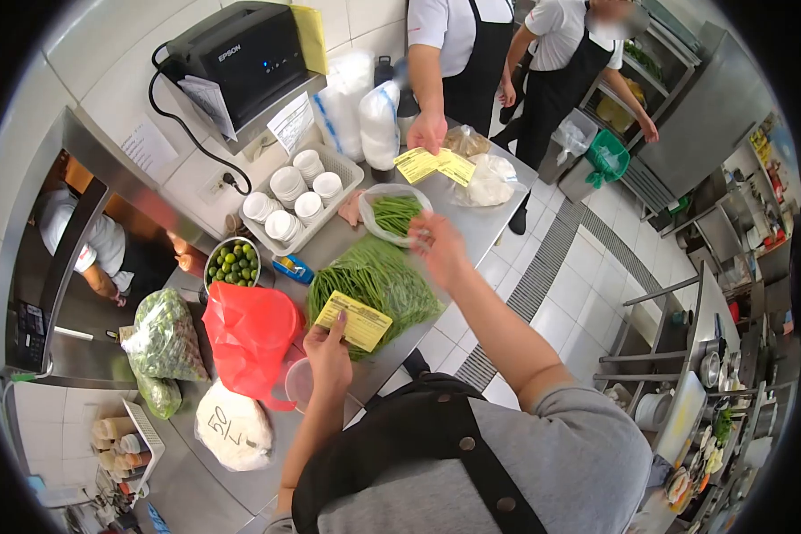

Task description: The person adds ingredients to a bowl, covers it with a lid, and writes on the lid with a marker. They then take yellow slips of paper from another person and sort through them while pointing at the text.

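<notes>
My left hand point(330, 356) is closed on a yellow paper slip point(356, 321), thumb on top, above a bag of green beans point(392, 287). My right hand point(440, 249) is raised beside a round plastic container of cut beans point(395, 214); its fingers are partly curled and blurred, so what they hold, if anything, is unclear. Just past it, a co-worker's hand point(427, 132) holds more yellow slips point(434, 165) over the counter.
A red plastic bag point(251, 338), a bowl of limes point(233, 263), a basket of white cups point(344, 214) and a bag marked 50 point(233, 427) stand on the counter point(191, 472). Two co-workers point(461, 53) point(561, 89) stand beyond it. A printer point(240, 62) sits on a wall shelf.
</notes>
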`<state>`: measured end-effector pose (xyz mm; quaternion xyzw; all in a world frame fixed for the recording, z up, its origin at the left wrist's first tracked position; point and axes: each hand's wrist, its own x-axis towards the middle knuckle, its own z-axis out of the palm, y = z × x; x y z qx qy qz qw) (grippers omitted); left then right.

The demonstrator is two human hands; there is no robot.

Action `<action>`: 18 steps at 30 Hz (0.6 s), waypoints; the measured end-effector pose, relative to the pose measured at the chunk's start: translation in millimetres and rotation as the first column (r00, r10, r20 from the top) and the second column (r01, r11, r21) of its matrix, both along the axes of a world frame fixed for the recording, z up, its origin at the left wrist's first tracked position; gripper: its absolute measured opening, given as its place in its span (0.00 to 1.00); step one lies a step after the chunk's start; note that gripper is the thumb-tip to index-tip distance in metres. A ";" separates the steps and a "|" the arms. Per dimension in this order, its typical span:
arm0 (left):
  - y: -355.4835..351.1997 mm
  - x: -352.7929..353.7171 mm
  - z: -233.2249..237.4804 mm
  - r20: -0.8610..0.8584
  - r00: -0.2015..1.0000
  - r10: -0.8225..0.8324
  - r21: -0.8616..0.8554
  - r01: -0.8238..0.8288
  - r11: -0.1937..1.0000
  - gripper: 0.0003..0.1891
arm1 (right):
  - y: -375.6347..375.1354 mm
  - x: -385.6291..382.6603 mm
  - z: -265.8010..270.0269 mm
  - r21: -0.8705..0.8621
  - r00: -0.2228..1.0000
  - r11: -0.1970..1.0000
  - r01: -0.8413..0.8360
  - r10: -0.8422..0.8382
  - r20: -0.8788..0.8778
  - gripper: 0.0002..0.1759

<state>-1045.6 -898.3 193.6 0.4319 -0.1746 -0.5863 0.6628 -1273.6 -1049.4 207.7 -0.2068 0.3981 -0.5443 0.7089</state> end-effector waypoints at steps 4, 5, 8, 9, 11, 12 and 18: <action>15.4 5.8 13.1 0.012 0.999 0.048 0.006 -0.048 0.999 0.12 | -50.5 -9.2 -3.4 0.097 0.920 0.940 0.327 -0.340 0.194 0.25; 20.2 7.8 9.7 0.015 0.998 0.054 0.010 -0.054 0.998 0.11 | -57.8 -10.3 -0.3 0.107 0.905 0.925 0.364 -0.378 0.196 0.24; 25.5 11.3 -2.3 -0.004 0.998 0.059 0.016 -0.059 0.998 0.11 | -76.6 -18.0 18.1 0.150 0.857 0.895 0.421 -0.446 0.257 0.21; 28.4 12.1 -6.6 -0.015 0.998 0.061 0.021 -0.061 0.998 0.11 | -82.4 -21.9 21.4 0.169 0.842 0.888 0.428 -0.459 0.283 0.21; 33.4 13.0 -8.4 -0.027 0.998 0.060 0.035 -0.059 0.998 0.10 | -103.2 -32.0 12.1 0.153 0.882 0.887 0.436 -0.455 0.125 0.20; 33.3 12.7 -7.2 -0.030 0.998 0.056 0.037 -0.055 0.998 0.10 | -113.3 -37.0 5.9 0.139 0.893 0.888 0.439 -0.448 0.045 0.20; 27.8 14.8 0.3 -0.048 0.997 0.057 0.038 -0.055 0.998 0.10 | -124.7 -55.7 -16.3 0.002 0.893 0.895 0.447 -0.446 -0.063 0.18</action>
